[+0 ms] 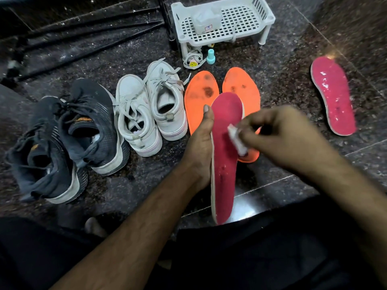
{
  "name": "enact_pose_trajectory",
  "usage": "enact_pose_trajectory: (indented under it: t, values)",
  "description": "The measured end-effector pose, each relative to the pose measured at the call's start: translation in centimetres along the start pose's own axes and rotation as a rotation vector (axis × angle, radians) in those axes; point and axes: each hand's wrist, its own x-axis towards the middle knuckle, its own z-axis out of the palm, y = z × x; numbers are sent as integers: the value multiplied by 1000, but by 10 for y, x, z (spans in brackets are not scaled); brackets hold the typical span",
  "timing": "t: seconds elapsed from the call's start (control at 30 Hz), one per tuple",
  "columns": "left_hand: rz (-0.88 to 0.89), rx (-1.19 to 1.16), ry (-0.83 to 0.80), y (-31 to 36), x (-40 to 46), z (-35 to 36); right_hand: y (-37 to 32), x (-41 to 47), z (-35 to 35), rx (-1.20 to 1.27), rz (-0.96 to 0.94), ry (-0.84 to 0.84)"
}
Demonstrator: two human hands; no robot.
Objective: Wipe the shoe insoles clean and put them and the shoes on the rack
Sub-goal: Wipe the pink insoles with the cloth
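My left hand (200,141) grips a pink insole (225,160) by its left edge and holds it upright above the floor. My right hand (287,135) presses a small white wipe (236,140) against the insole's face. Behind it two orange insoles (199,95) (240,84) with dark stains lie flat on the floor. A second pink insole (333,95) lies apart at the right. A pair of white sneakers (146,109) stands beside a pair of dark sneakers (69,135) at the left. The white plastic rack (222,21) stands at the back.
A white wipes pack (206,20) sits on the rack. A teal bottle (211,56) and a bundle of laces (192,59) lie under it. Black tripod legs (88,28) stretch across the back left. The floor is dark speckled stone; my dark-clothed legs fill the foreground.
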Motion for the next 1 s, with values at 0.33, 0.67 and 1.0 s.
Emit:
enact_pose_trajectory:
  t: [0.33,0.67,1.0]
  values:
    - [105,-95,141,-5,0,4,15,16,11,-561,-100,173]
    - [85,-140,104,-5,-4,10,15,17,22,-409,-139,63]
    - [102,-134,124,-13,-2,10,2,13,36,-535,-220,68]
